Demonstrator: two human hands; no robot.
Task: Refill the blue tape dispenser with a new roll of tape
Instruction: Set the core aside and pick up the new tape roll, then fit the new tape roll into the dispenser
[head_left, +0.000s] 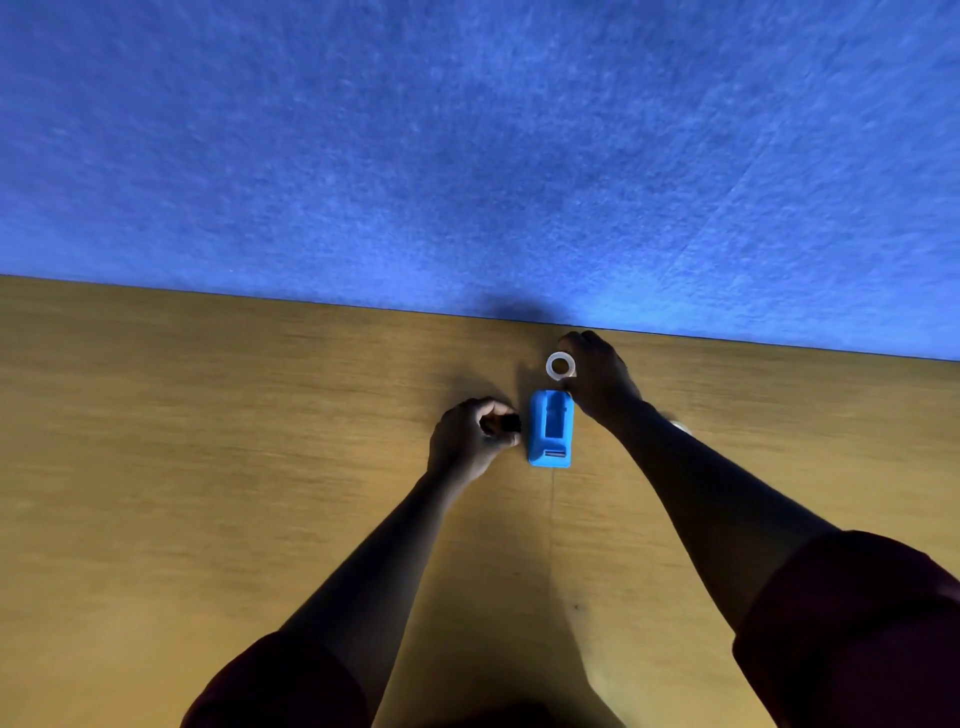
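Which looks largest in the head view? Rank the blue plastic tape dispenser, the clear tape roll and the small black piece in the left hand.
1. Blue plastic tape dispenser
2. Clear tape roll
3. Small black piece, partly hidden by the left hand, so unsure

Tape dispenser (550, 434): we record smooth blue plastic with a soft sheen. Tape roll (560, 366): translucent, whitish film, glossy. Core piece (503, 425), at nine o'clock of the dispenser: black, material unclear to us. Table (208, 441): wood-grain surface, matt, yellowish brown. Panel (467, 156) at twelve o'clock: blue felt-like cloth, fuzzy, matt. Sleeves (857, 639): dark maroon fabric.
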